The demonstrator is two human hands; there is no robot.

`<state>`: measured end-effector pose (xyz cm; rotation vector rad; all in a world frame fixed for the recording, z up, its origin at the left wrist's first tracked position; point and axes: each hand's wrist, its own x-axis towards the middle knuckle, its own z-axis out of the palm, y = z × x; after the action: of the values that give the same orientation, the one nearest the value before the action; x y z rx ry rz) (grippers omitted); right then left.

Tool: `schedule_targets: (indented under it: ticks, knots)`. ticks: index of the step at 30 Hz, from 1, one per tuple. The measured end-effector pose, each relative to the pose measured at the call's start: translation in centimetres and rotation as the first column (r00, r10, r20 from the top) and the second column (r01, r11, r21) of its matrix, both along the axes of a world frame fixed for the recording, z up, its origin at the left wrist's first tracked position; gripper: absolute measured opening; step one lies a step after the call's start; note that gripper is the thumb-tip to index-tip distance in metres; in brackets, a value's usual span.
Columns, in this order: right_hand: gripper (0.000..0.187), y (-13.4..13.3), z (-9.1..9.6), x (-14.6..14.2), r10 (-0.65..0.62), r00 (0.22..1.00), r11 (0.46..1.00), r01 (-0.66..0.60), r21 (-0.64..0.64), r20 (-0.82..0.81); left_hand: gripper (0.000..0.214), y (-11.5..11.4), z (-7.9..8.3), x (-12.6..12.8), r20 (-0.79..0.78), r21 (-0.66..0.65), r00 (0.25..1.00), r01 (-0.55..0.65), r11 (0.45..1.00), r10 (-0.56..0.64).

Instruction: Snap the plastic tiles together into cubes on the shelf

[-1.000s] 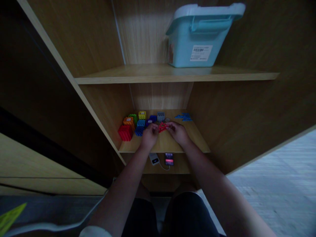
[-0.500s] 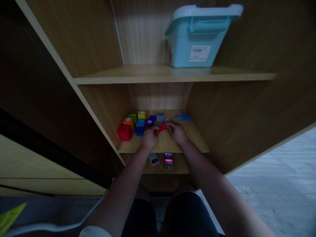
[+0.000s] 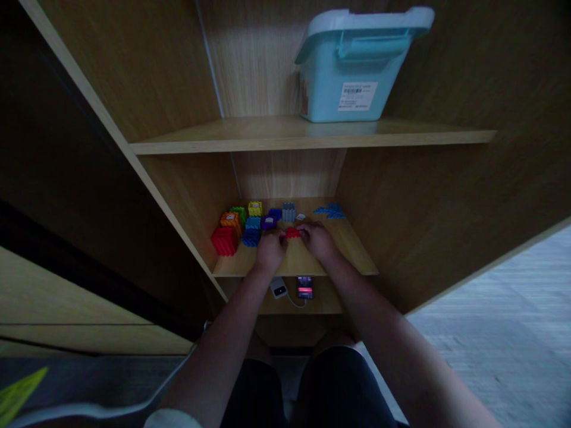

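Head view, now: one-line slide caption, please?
Left hand and right hand hold a red piece between them, colourful blocks grouped at left on the wooden shelf.

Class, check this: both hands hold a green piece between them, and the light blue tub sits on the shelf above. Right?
Not green: the head view shows that the piece is red. The left hand and right hand do hold it between them, and the light blue tub sits on the shelf above.

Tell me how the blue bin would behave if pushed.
The bin would probably slide, not roll: its flat base rests on the shelf. Since it widens upward, a high push might tip it. Contents are hidden, so weight is uncertain.
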<state>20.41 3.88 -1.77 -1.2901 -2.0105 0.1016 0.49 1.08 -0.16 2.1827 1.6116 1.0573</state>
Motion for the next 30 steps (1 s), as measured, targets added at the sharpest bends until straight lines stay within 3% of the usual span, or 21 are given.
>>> schedule_targets:
  ticks: [11,21,30]
  knots:
    - [0.018,-0.7,0.2,0.2,-0.023,0.999,1.000,0.024,-0.013,0.025,0.022,0.1,0.0,-0.1,0.031,-0.009,0.999,-0.038,0.999,0.038]
    - [0.018,-1.1,0.3,0.3,0.032,0.999,0.998,-0.033,-0.051,-0.032,0.021,0.2,-0.2,-0.1,0.026,-0.026,0.999,-0.037,0.999,0.037]
    - [0.021,-1.3,0.2,0.8,0.021,0.971,0.983,-0.064,-0.174,-0.240,0.023,0.0,-0.2,-0.1,0.073,-0.029,0.996,-0.039,0.999,0.041]
